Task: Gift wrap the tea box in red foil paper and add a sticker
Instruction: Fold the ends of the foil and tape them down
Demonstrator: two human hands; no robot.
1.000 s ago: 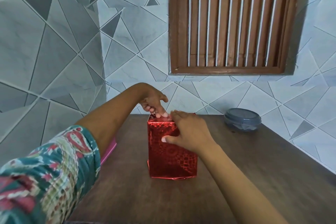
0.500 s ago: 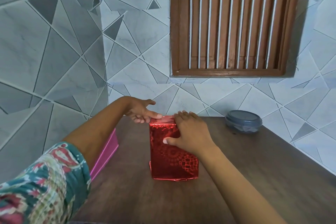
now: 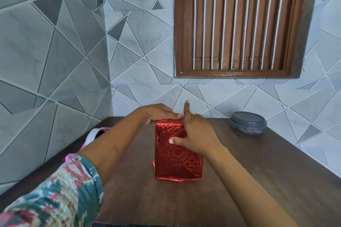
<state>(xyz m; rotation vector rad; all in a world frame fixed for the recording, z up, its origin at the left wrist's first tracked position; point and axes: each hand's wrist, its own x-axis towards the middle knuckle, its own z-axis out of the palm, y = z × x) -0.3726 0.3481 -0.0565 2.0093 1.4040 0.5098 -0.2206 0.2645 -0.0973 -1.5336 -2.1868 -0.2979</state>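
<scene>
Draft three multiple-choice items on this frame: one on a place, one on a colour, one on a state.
1. Where is the grey lidded container?
A. back right of the table, near the wall
B. front left corner
C. on the window sill

2. What colour is the foil on the box?
A. gold
B. red
C. blue

3. How is the box placed?
A. lying flat
B. lifted in the air
C. upright on the table

Key: A, it sits by the tiled wall, right of the box. B, shiny red foil covers every visible face. C, its base is on the wood, with the left hand and right hand at its top.
</scene>
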